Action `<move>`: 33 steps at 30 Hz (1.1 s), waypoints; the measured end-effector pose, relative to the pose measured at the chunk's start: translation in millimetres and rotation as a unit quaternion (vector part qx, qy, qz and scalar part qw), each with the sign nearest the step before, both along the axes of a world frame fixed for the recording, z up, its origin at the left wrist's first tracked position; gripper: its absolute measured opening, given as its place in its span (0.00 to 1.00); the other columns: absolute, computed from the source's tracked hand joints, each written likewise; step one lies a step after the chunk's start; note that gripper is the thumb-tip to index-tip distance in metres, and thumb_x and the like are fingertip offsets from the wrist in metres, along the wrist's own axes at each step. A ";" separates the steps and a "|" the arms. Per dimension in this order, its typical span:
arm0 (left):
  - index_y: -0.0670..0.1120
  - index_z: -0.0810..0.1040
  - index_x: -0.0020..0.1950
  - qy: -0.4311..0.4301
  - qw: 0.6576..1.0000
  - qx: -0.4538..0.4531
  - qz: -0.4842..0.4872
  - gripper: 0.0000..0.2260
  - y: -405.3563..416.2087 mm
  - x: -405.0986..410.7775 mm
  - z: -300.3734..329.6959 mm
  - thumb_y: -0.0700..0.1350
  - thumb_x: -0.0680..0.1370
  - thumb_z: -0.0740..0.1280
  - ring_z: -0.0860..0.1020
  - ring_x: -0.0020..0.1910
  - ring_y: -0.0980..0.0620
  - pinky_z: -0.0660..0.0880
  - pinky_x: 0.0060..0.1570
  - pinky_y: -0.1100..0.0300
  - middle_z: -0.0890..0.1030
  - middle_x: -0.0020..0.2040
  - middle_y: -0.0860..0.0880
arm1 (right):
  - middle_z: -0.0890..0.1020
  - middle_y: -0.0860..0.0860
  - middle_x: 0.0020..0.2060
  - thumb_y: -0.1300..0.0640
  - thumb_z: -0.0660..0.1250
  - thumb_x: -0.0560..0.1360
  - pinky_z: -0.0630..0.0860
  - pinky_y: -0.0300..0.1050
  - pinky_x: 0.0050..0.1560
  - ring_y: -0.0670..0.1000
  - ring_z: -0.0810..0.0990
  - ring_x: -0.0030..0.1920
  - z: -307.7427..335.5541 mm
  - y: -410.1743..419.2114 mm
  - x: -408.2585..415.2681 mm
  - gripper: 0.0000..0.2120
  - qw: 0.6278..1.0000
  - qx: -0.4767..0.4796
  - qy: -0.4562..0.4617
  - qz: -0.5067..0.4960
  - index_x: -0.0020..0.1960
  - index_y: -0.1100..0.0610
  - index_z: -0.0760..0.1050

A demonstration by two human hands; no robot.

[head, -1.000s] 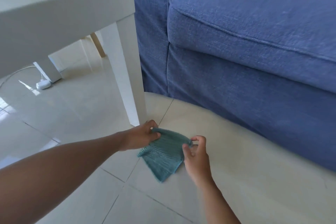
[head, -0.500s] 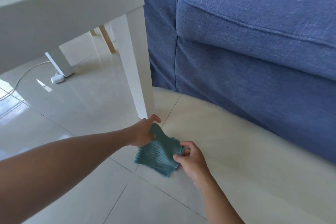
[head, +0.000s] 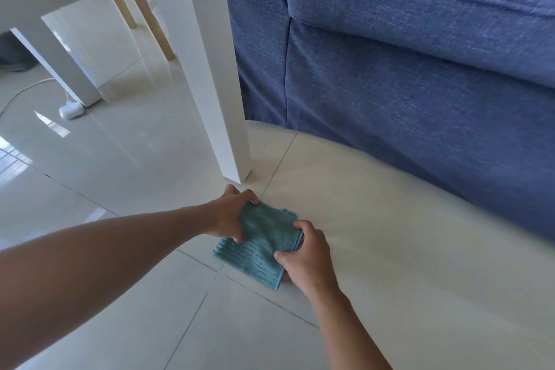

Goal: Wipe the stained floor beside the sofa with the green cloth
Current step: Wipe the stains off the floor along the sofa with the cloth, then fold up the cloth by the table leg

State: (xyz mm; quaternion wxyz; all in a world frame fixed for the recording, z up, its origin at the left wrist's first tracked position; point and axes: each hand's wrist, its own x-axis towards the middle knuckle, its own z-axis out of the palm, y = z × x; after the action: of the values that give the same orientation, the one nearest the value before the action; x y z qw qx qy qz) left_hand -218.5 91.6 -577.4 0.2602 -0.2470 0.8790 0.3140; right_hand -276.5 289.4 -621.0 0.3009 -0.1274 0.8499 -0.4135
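Both the left hand (head: 229,213) and right hand (head: 306,255) grip the green cloth (head: 258,245) on the floor (head: 390,234) just in front of the table leg (head: 216,75).

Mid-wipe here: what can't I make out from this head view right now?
- Stain: none shows on the floor; anything under the green cloth is covered by it.
- Cloth's underside and its contact with the tiles: hidden by the cloth, left hand and right hand.
- Table: top cut off by the upper edge.
- Sofa: runs off the right and top edges.
- Small white device: too small to identify.
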 end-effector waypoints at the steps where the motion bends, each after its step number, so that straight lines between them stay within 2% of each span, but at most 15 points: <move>1: 0.54 0.62 0.73 0.005 1.000 0.001 0.011 0.37 0.1 -0.5 -0.9 0.40 0.70 0.77 0.72 0.59 0.43 0.77 0.45 0.63 0.63 0.66 0.46 | 0.73 0.47 0.53 0.53 0.74 0.68 0.85 0.54 0.45 0.51 0.79 0.52 1.0 -1.4 1.6 0.27 1.000 -0.007 0.015 -0.017 0.64 0.45 0.70; 3: 0.52 0.58 0.74 0.017 0.997 0.010 0.068 0.35 -0.7 -2.4 -3.0 0.45 0.74 0.76 0.75 0.57 0.44 0.77 0.44 0.60 0.68 0.67 0.44 | 0.76 0.49 0.54 0.49 0.72 0.71 0.85 0.56 0.43 0.54 0.82 0.51 3.1 -5.4 1.4 0.27 0.997 -0.021 0.038 -0.060 0.66 0.44 0.67; 4: 0.50 0.56 0.73 0.017 0.994 0.018 0.108 0.35 -1.7 -3.5 -3.3 0.46 0.75 0.75 0.76 0.57 0.44 0.77 0.46 0.57 0.71 0.66 0.43 | 0.76 0.50 0.55 0.49 0.72 0.72 0.84 0.56 0.46 0.55 0.82 0.52 2.1 -8.2 -1.1 0.27 0.996 -0.011 0.042 -0.072 0.67 0.46 0.66; 7: 0.50 0.57 0.72 -0.001 0.983 0.063 0.175 0.34 -4.5 -5.1 -0.4 0.44 0.74 0.75 0.79 0.53 0.44 0.77 0.47 0.52 0.78 0.60 0.43 | 0.76 0.51 0.55 0.53 0.73 0.73 0.78 0.46 0.49 0.53 0.79 0.51 3.7 -13.1 -10.3 0.21 0.996 0.045 0.058 -0.055 0.63 0.53 0.72; 10: 0.56 0.66 0.66 0.013 0.979 0.154 0.136 0.23 -2.5 -5.7 14.4 0.38 0.77 0.70 0.82 0.53 0.42 0.82 0.51 0.46 0.80 0.58 0.42 | 0.78 0.51 0.50 0.57 0.73 0.71 0.74 0.41 0.43 0.50 0.79 0.44 5.9 -13.2 -13.7 0.12 0.997 0.029 0.027 -0.059 0.54 0.53 0.77; 12: 0.54 0.76 0.61 0.038 0.975 0.199 0.087 0.16 3.9 -9.6 32.3 0.36 0.79 0.65 0.81 0.54 0.43 0.83 0.46 0.51 0.78 0.61 0.44 | 0.82 0.50 0.45 0.58 0.74 0.69 0.76 0.41 0.39 0.49 0.81 0.42 7.3 -10.1 -14.8 0.10 0.996 -0.019 -0.031 -0.084 0.50 0.52 0.78; 14: 0.52 0.82 0.57 0.070 0.970 0.227 0.058 0.15 14.4 -18.0 51.4 0.35 0.79 0.64 0.81 0.56 0.46 0.83 0.46 0.55 0.78 0.61 0.47 | 0.84 0.49 0.44 0.56 0.77 0.68 0.77 0.46 0.41 0.51 0.83 0.43 11.8 -3.6 -18.5 0.12 0.985 -0.087 -0.079 -0.124 0.49 0.49 0.79; 16: 0.51 0.84 0.57 0.098 0.961 0.254 0.049 0.16 26.6 -27.8 66.8 0.33 0.78 0.64 0.81 0.58 0.47 0.82 0.52 0.56 0.80 0.61 0.48 | 0.83 0.50 0.51 0.55 0.78 0.68 0.75 0.47 0.43 0.51 0.83 0.49 17.7 5.6 -23.7 0.17 0.966 -0.163 -0.123 -0.160 0.54 0.47 0.78; 19: 0.49 0.84 0.58 0.134 0.943 0.299 0.056 0.17 39.7 -39.2 84.9 0.31 0.77 0.64 0.81 0.59 0.44 0.82 0.55 0.51 0.80 0.62 0.45 | 0.80 0.54 0.59 0.57 0.77 0.71 0.74 0.47 0.48 0.55 0.81 0.57 28.5 18.7 -31.7 0.21 0.918 -0.271 -0.236 -0.168 0.60 0.47 0.73; 22: 0.49 0.83 0.60 0.170 0.928 0.322 0.074 0.19 43.1 -46.6 96.7 0.31 0.76 0.64 0.78 0.63 0.44 0.80 0.60 0.47 0.77 0.65 0.46 | 0.82 0.58 0.58 0.57 0.75 0.72 0.76 0.52 0.48 0.57 0.81 0.55 41.1 30.1 -37.2 0.20 0.835 -0.390 -0.365 -0.131 0.60 0.47 0.72; 23: 0.50 0.82 0.61 0.173 0.924 0.333 0.078 0.19 43.4 -48.3 98.7 0.31 0.76 0.64 0.77 0.63 0.43 0.79 0.61 0.47 0.76 0.65 0.45 | 0.83 0.57 0.58 0.56 0.75 0.72 0.78 0.52 0.46 0.56 0.81 0.54 47.6 32.3 -37.2 0.19 0.818 -0.410 -0.387 -0.119 0.59 0.47 0.73; 25: 0.51 0.82 0.62 0.170 0.921 0.341 0.086 0.20 43.1 -50.7 101.3 0.31 0.77 0.64 0.77 0.64 0.43 0.80 0.60 0.48 0.75 0.66 0.45 | 0.84 0.55 0.55 0.57 0.73 0.73 0.79 0.52 0.42 0.57 0.82 0.52 56.2 34.0 -38.6 0.15 0.809 -0.424 -0.392 -0.112 0.57 0.47 0.75; 27: 0.52 0.81 0.63 0.164 0.928 0.322 0.091 0.20 41.0 -51.5 102.7 0.32 0.77 0.65 0.78 0.61 0.44 0.82 0.53 0.53 0.74 0.65 0.46 | 0.85 0.56 0.52 0.59 0.71 0.74 0.79 0.50 0.40 0.56 0.83 0.48 62.4 35.5 -43.3 0.10 0.814 -0.421 -0.376 -0.136 0.53 0.50 0.77; 30: 0.51 0.80 0.64 0.158 0.945 0.263 0.113 0.21 41.1 -49.3 98.9 0.31 0.75 0.67 0.80 0.53 0.47 0.81 0.42 0.58 0.75 0.63 0.46 | 0.87 0.56 0.48 0.65 0.71 0.74 0.81 0.46 0.40 0.53 0.85 0.44 65.2 35.9 -51.6 0.07 0.874 -0.336 -0.315 -0.153 0.51 0.56 0.83; 33: 0.47 0.80 0.64 0.160 0.951 0.209 0.162 0.22 51.0 -45.1 96.5 0.28 0.73 0.68 0.80 0.51 0.46 0.82 0.41 0.57 0.75 0.61 0.44 | 0.88 0.55 0.47 0.66 0.73 0.74 0.79 0.45 0.44 0.52 0.85 0.42 81.3 33.9 -56.3 0.10 0.935 -0.211 -0.264 -0.109 0.52 0.56 0.85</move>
State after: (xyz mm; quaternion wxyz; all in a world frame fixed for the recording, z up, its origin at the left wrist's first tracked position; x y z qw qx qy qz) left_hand -263.6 142.6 -481.0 0.1080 -0.2725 0.7721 0.5639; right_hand -332.7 323.3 -539.7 0.4338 0.0197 0.6414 -0.6325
